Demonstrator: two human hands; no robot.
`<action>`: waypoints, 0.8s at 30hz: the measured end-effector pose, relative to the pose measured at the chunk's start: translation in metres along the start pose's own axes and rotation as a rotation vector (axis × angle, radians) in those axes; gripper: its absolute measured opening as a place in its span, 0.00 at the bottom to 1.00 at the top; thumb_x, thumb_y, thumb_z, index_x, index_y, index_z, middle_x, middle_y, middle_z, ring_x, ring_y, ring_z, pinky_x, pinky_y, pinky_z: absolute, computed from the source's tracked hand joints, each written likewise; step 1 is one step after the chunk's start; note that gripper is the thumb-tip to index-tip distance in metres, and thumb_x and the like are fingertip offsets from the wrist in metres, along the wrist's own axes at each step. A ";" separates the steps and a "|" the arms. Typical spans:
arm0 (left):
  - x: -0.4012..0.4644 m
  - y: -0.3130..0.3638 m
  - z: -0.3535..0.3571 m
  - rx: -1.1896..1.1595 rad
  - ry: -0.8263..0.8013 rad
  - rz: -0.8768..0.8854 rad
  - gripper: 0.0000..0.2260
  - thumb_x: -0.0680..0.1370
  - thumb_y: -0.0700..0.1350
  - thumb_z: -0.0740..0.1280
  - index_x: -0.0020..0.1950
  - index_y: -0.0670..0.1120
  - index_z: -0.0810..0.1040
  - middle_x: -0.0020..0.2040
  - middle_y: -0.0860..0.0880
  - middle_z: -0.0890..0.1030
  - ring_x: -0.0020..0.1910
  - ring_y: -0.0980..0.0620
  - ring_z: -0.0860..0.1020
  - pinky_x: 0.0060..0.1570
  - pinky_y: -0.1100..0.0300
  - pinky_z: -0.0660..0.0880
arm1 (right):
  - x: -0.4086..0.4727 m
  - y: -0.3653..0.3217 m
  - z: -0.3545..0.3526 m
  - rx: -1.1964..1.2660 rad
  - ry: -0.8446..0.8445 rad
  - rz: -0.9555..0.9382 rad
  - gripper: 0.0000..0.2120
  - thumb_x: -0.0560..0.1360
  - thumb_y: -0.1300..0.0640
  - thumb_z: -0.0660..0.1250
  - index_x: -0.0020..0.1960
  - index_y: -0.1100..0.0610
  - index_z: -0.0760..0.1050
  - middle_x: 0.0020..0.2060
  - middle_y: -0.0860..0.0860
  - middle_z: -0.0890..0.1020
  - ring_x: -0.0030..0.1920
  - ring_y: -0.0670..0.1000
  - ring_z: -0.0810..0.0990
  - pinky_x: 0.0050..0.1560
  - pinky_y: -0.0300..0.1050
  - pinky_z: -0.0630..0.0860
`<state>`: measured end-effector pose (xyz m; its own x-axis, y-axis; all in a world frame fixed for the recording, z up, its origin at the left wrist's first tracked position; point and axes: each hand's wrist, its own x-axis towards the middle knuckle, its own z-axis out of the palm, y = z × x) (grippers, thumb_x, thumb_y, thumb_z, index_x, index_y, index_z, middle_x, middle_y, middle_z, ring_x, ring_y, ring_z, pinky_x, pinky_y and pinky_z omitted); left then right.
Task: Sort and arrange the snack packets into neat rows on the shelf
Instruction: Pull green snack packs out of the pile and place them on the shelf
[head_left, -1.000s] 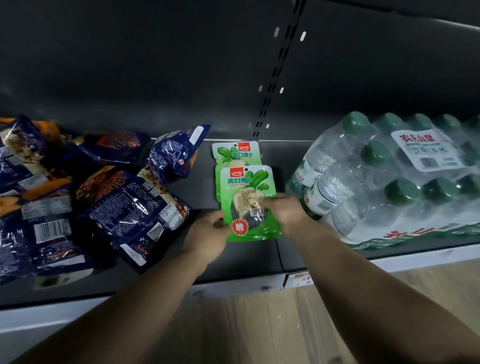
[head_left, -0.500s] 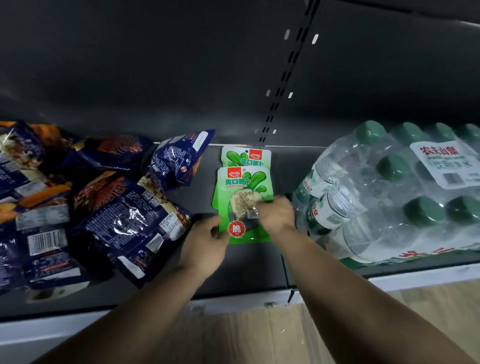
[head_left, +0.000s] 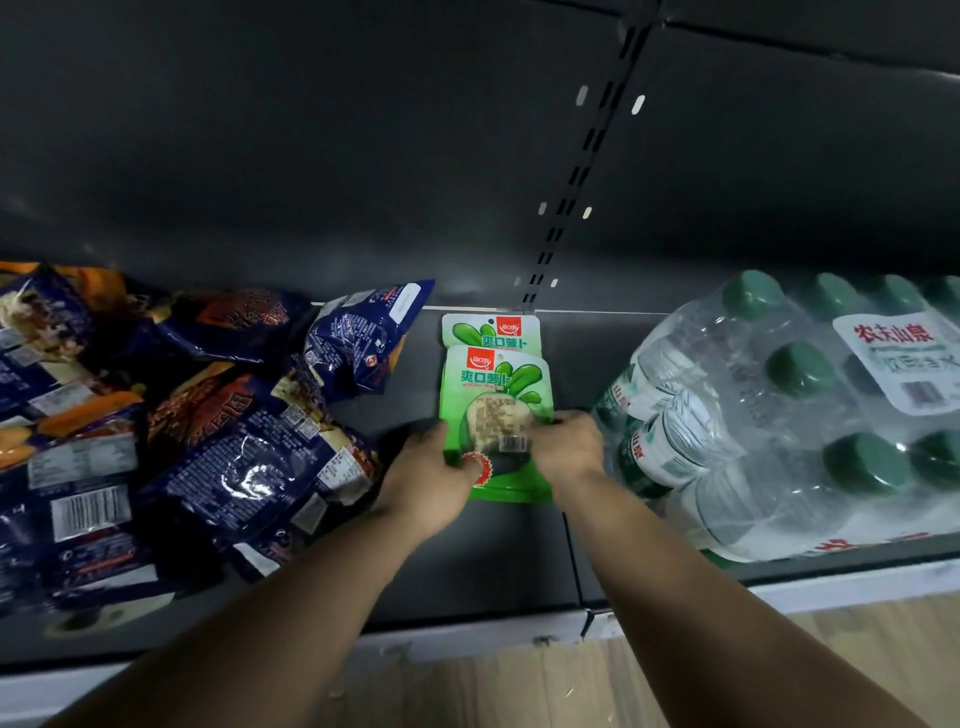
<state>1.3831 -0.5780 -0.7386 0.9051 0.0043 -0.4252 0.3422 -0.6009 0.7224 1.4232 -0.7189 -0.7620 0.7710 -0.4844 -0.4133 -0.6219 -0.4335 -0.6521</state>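
Green packet (head_left: 496, 410) sits mid-shelf, overlapping a second green one (head_left: 491, 330) just behind it, so it looks like a front-to-back row getting started. Left hand (head_left: 431, 475) pinches its left edge, thumb over the red seal, and right hand (head_left: 563, 447) grips the right edge; my guess is both sides are held to square it up with the one behind. Shelf (head_left: 498, 561) is dark metal. To the left there's a messy heap of blue bags (head_left: 249, 467), probably next to sort. On the right a shrink-wrapped water pack (head_left: 810, 415) sits just beside the right hand, boxing in the row.
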 end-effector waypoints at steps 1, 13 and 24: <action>0.002 -0.001 -0.001 0.020 0.009 0.009 0.21 0.78 0.49 0.65 0.70 0.46 0.69 0.70 0.45 0.67 0.67 0.47 0.68 0.57 0.64 0.64 | 0.001 0.002 0.001 -0.023 -0.007 -0.005 0.11 0.74 0.59 0.68 0.54 0.63 0.80 0.51 0.59 0.83 0.52 0.58 0.81 0.51 0.45 0.77; -0.004 -0.003 -0.005 0.007 0.060 0.028 0.20 0.78 0.48 0.65 0.69 0.46 0.70 0.67 0.45 0.71 0.64 0.47 0.71 0.55 0.62 0.66 | -0.018 -0.008 -0.007 -0.394 0.047 -0.118 0.27 0.76 0.46 0.65 0.66 0.61 0.65 0.64 0.60 0.69 0.65 0.60 0.69 0.64 0.51 0.68; -0.034 -0.047 -0.067 0.082 0.085 -0.069 0.29 0.78 0.51 0.64 0.76 0.49 0.58 0.75 0.47 0.61 0.73 0.48 0.61 0.67 0.61 0.60 | -0.081 -0.135 0.060 0.194 -0.379 -0.129 0.29 0.70 0.38 0.69 0.60 0.58 0.74 0.52 0.51 0.78 0.57 0.55 0.78 0.57 0.47 0.74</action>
<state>1.3528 -0.4959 -0.7213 0.8994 0.1136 -0.4221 0.3859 -0.6600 0.6446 1.4524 -0.5756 -0.6790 0.8590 -0.1070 -0.5007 -0.5077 -0.3040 -0.8061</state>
